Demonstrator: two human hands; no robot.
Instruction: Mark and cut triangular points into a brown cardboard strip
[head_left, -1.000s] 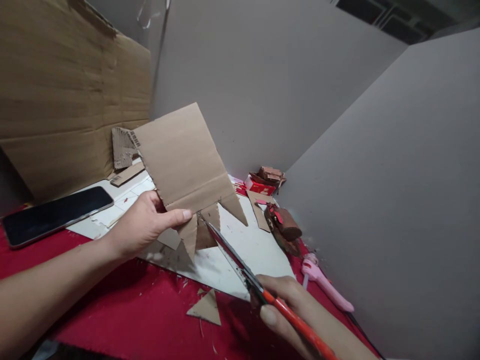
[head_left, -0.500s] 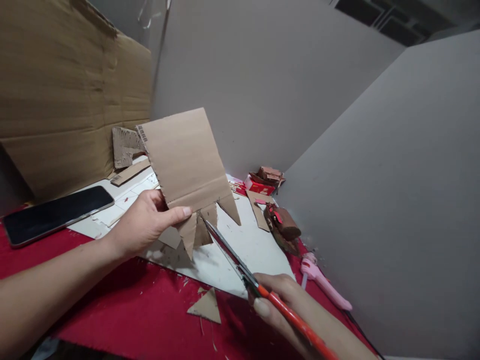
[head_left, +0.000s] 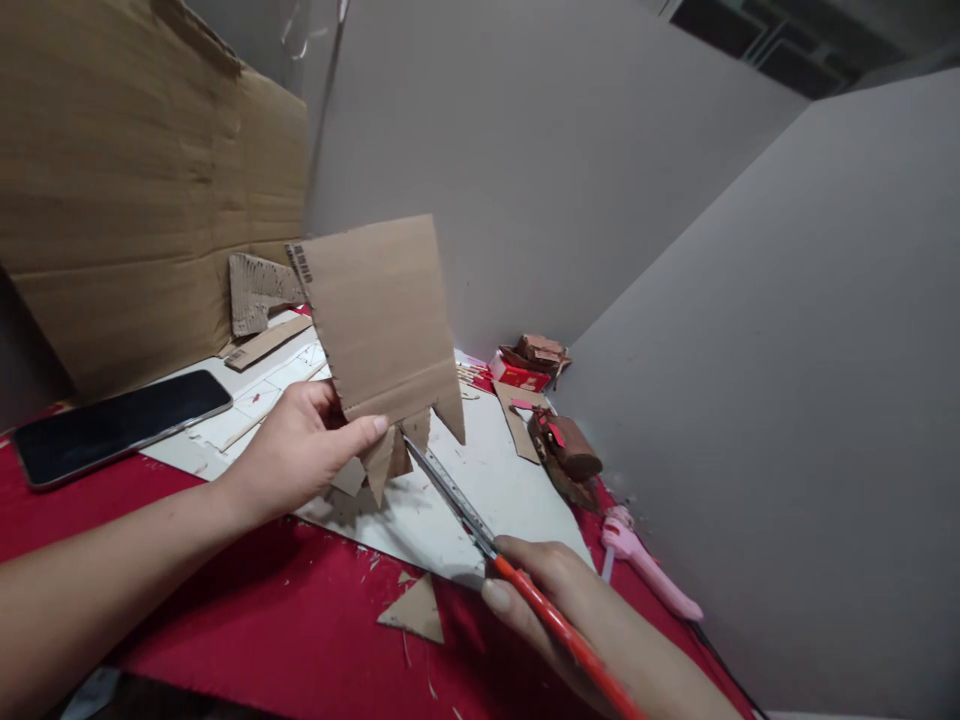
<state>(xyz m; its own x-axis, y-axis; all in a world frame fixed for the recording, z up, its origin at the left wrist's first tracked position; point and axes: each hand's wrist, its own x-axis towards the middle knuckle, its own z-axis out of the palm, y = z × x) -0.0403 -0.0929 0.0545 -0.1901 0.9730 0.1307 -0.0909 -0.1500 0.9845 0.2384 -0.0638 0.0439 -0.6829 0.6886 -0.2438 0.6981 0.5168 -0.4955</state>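
Note:
A brown piece of cardboard with jagged, pointed flaps along its lower edge is tilted up above the table. My left hand pinches its lower left corner, thumb in front and fingers behind. In my right hand is a pair of scissors with red handles. The scissor tips touch the cardboard at the notch between two flaps, just right of my left thumb. A loose cardboard triangle lies below on the red tablecloth.
A white board lies beneath. On the left are a phone and a large cardboard sheet. To the right stand a brown cylindrical model, a red box and a pink glue gun beside the grey wall.
The cardboard has turned slightly, its top shifting right. My right hand has moved a little left, and the scissor blades look more closed.

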